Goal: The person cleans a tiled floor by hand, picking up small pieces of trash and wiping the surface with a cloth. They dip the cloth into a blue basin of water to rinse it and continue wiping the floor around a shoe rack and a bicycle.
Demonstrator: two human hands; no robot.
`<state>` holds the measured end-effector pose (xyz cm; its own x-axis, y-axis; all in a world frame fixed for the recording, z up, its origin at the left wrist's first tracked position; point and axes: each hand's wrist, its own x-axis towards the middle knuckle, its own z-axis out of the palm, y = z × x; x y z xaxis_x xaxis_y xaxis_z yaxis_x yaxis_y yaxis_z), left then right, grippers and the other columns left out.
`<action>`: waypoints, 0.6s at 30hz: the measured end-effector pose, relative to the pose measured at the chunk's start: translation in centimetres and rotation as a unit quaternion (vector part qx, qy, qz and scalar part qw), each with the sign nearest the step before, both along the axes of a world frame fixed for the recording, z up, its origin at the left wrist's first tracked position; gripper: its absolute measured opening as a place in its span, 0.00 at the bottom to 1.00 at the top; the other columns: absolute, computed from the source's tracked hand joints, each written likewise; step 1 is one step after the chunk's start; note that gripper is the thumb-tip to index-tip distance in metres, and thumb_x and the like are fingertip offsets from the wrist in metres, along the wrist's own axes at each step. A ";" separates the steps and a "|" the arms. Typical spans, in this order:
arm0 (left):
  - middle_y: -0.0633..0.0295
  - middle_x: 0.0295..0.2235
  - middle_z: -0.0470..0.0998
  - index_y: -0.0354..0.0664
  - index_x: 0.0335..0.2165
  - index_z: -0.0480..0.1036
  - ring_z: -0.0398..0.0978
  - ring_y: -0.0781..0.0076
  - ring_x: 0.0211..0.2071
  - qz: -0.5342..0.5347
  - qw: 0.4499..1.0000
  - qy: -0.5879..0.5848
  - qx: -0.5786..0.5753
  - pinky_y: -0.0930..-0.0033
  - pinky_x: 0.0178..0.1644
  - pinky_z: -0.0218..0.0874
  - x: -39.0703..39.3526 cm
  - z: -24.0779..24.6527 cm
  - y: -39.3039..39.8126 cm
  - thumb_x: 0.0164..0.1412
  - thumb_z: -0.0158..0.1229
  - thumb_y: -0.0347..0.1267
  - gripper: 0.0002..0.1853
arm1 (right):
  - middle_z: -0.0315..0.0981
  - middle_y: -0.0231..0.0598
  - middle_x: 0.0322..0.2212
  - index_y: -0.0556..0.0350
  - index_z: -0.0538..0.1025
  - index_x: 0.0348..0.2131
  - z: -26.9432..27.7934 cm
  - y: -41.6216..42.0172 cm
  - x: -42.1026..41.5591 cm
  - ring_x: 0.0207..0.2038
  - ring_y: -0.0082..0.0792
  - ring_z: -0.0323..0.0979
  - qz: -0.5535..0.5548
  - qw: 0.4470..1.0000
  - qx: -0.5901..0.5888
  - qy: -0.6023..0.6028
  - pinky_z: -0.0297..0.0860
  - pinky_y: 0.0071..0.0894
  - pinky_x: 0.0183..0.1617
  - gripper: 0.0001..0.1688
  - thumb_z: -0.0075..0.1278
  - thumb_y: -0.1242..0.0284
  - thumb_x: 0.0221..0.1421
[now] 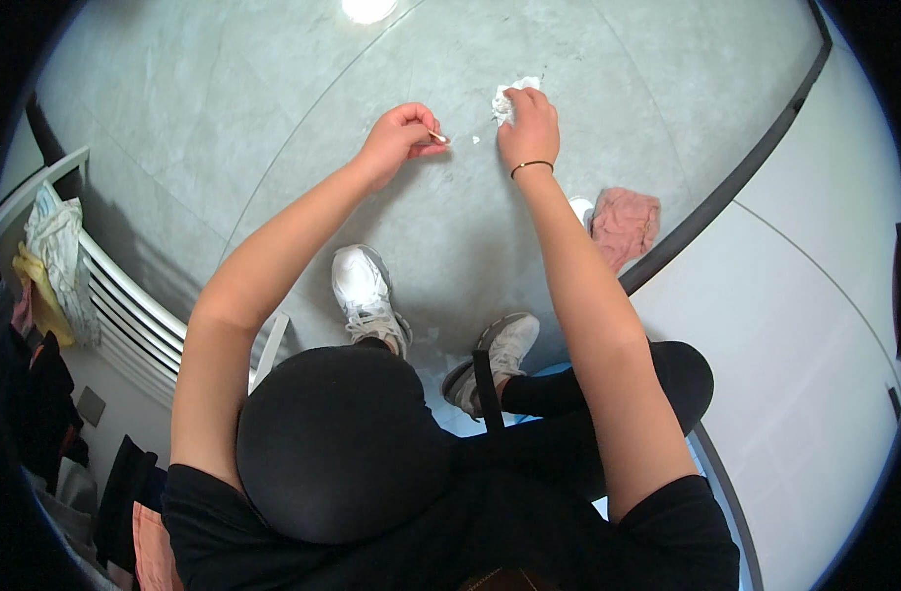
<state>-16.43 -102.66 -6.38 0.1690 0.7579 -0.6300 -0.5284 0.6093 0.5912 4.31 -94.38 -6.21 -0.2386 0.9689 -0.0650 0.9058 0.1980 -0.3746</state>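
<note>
Between the fingers of my left hand (409,140) is a cotton swab (439,137), its white tip pointing to the right. My right hand (531,125) has its fingers on a crumpled white tissue (503,108) on the grey tiled floor (465,214). Part of the tissue is hidden under the hand, and dark specks lie around it. A small white scrap (476,139) rests on the floor between my two hands.
A pink cloth (626,221) lies right of my right forearm, beside a partly hidden white object (581,210). My white sneakers (358,281) stand below. At left is a white slatted rack (132,284) with hanging cloths; a dark-edged white panel (775,318) rises at right.
</note>
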 end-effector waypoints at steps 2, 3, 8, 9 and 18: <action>0.63 0.35 0.74 0.43 0.31 0.66 0.77 0.68 0.41 0.034 0.998 -0.055 -0.012 0.60 0.54 0.73 -0.7 -0.1 -0.4 0.59 0.47 0.19 0.07 | 0.74 0.34 0.48 0.46 0.81 0.42 0.0 -1.2 -0.5 0.51 0.44 0.70 0.010 0.999 -0.030 0.001 0.72 0.40 0.53 0.20 0.58 0.79 0.46; 0.62 0.34 0.74 0.43 0.31 0.65 0.77 0.66 0.41 0.041 0.996 -0.082 -0.013 0.59 0.55 0.73 -1.0 -0.2 -0.6 0.59 0.46 0.19 0.07 | 0.75 0.35 0.48 0.46 0.81 0.42 -0.1 -1.7 -0.4 0.51 0.44 0.70 0.014 0.999 -0.044 0.001 0.72 0.40 0.52 0.20 0.58 0.79 0.46; 0.59 0.33 0.71 0.44 0.31 0.61 0.77 0.62 0.42 0.049 0.986 -0.162 -0.012 0.56 0.57 0.72 -1.2 -0.4 -0.6 0.57 0.44 0.18 0.08 | 0.76 0.38 0.43 0.48 0.81 0.40 -0.5 -2.8 0.6 0.50 0.44 0.71 -0.086 0.981 -0.138 0.108 0.72 0.40 0.50 0.17 0.59 0.78 0.46; 0.59 0.33 0.71 0.44 0.31 0.61 0.77 0.62 0.42 0.048 0.986 -0.160 -0.012 0.55 0.56 0.72 -1.1 -0.4 -0.7 0.57 0.44 0.18 0.08 | 0.76 0.38 0.42 0.48 0.80 0.39 -0.6 -3.0 0.4 0.50 0.44 0.71 -0.133 0.965 -0.165 0.157 0.72 0.40 0.50 0.17 0.59 0.78 0.46; 0.64 0.33 0.71 0.47 0.33 0.61 0.75 0.69 0.40 -0.004 0.998 -0.032 0.051 0.65 0.51 0.68 -0.6 -0.7 -1.2 0.59 0.45 0.20 0.08 | 0.77 0.36 0.42 0.46 0.81 0.36 -1.8 -6.1 -1.5 0.48 0.43 0.72 0.097 0.985 -0.002 0.142 0.71 0.42 0.52 0.18 0.57 0.82 0.42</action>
